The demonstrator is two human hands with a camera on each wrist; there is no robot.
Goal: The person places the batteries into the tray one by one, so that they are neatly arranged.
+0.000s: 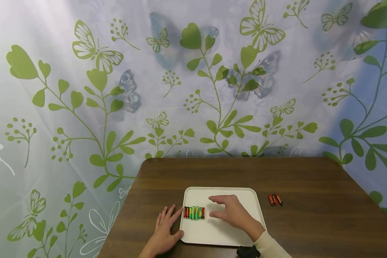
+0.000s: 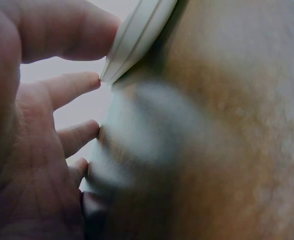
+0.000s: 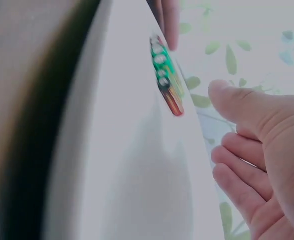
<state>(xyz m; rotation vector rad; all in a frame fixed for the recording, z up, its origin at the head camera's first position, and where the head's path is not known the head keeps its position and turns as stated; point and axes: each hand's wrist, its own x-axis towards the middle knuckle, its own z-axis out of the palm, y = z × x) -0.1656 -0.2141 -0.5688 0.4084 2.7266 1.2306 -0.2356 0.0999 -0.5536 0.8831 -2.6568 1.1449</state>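
Note:
A row of several red and green batteries [image 1: 194,213] lies side by side near the left edge of a white tray [image 1: 225,235]. My left hand [image 1: 164,231] spreads at the tray's left rim, its thumb and fingertips right at the edge, as the left wrist view also shows. Over the tray, just right of the row, my right hand [image 1: 232,211] hovers with thumb and fingers apart and nothing between them. In the right wrist view the batteries [image 3: 166,75] appear beyond that hand's thumb.
On the brown wooden table [image 1: 309,229], to the right of the tray, lie a few red and black batteries [image 1: 275,200]. Behind the table hangs a curtain [image 1: 167,107] printed with leaves and butterflies. A dark object [image 1: 247,252] shows by the right sleeve.

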